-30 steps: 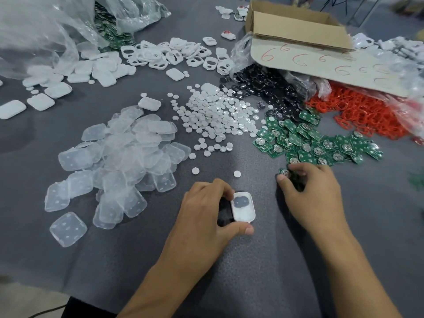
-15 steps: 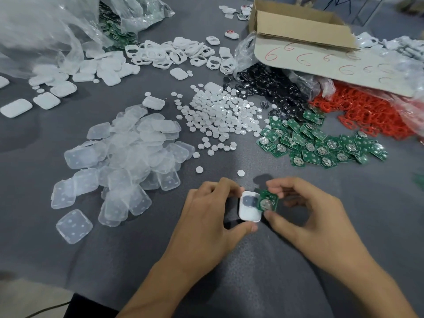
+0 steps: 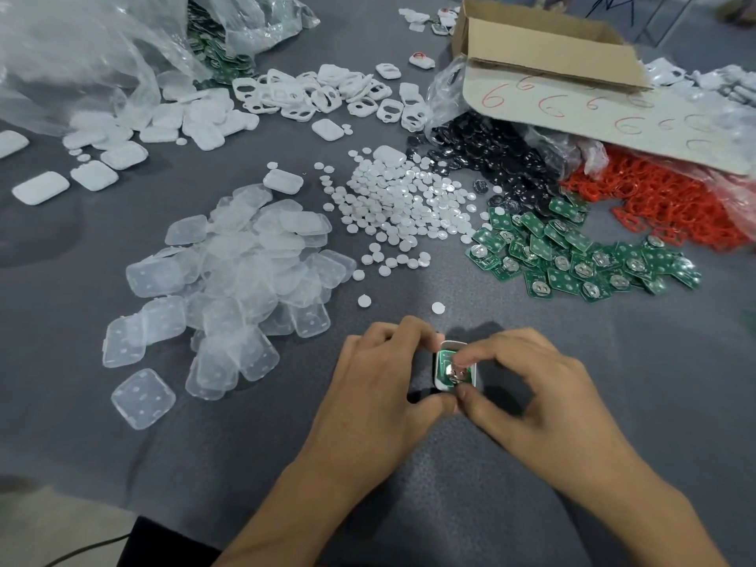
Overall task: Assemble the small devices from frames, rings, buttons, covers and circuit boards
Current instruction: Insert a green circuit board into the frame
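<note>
My left grip (image 3: 380, 378) is wrapped round the little white frame (image 3: 449, 344), fingers curled over its far end and thumb tucked at the near end. It's holding the frame low over the grey surface (image 3: 654, 403) right in front of me, or maybe resting it there, can't really tell. My right grip (image 3: 532, 386) is pinched in on the green circuit board (image 3: 444, 369), forefinger on top and thumb at the near edge. The board is lying inside the frame with its silvery bit facing up. No idea if it's fully seated, since my fingertips cover the corners.

I'd call this the board-into-frame step, so this unit is maybe halfway done. Next move, I reckon, is to press the board down evenly till it sits flat, without tipping it, then go grab a cover.

Everything else is fanned out beyond my hands. The clear covers (image 3: 245, 272) are heaped on the left, white buttons (image 3: 401, 206) in the middle, and the pile of boards (image 3: 572, 259) on the right. Black discs (image 3: 491, 157) and red rings (image 3: 671, 202) sit behind those, by a cardboard box (image 3: 552, 47). The empty white frames (image 3: 327, 92) are way at the back.
</note>
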Action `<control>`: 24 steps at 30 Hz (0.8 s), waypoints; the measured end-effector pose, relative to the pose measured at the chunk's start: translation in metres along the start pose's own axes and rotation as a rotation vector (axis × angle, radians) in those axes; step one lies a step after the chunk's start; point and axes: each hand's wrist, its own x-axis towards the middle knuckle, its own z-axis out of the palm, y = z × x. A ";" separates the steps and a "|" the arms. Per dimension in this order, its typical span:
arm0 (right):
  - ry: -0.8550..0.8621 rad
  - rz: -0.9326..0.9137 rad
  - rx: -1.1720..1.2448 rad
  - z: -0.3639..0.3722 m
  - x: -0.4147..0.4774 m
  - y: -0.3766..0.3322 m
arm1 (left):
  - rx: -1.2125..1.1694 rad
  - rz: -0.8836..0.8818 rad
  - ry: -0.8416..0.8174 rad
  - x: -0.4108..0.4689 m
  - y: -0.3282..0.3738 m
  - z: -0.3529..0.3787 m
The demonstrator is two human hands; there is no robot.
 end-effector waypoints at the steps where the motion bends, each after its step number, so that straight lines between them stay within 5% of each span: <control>1: 0.004 0.003 0.003 0.000 0.000 0.000 | 0.000 -0.001 0.000 0.000 0.000 0.000; 15: -0.017 0.218 0.172 0.003 0.002 0.002 | 0.017 0.015 0.014 0.000 0.002 -0.002; 24: -0.026 0.197 0.124 0.005 0.002 0.005 | 0.001 -0.018 0.010 -0.001 0.003 -0.004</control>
